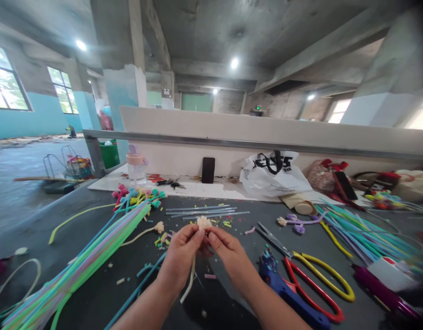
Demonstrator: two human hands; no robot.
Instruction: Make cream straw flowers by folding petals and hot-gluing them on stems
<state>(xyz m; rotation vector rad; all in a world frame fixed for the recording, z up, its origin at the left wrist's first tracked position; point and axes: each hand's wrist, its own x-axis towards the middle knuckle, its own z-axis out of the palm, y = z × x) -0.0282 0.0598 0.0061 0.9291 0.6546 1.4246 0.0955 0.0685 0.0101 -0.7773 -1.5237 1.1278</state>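
Note:
My left hand (180,259) and my right hand (228,254) meet above the dark table (94,293), both pinching a cream pipe-cleaner flower (203,223) just under its curled head. Its pale stem (189,282) hangs down between my wrists. A second cream flower (158,226) lies on the table to the left of my left hand. Small coloured clippings (163,239) are scattered around it.
A bundle of green, blue and pink pipe cleaners (91,256) runs along the left. Red and yellow scissors (311,275) and a blue glue gun (283,288) lie to the right, beside more teal stems (363,233). A phone (208,170), a cup (136,166) and a white bag (273,174) stand at the back.

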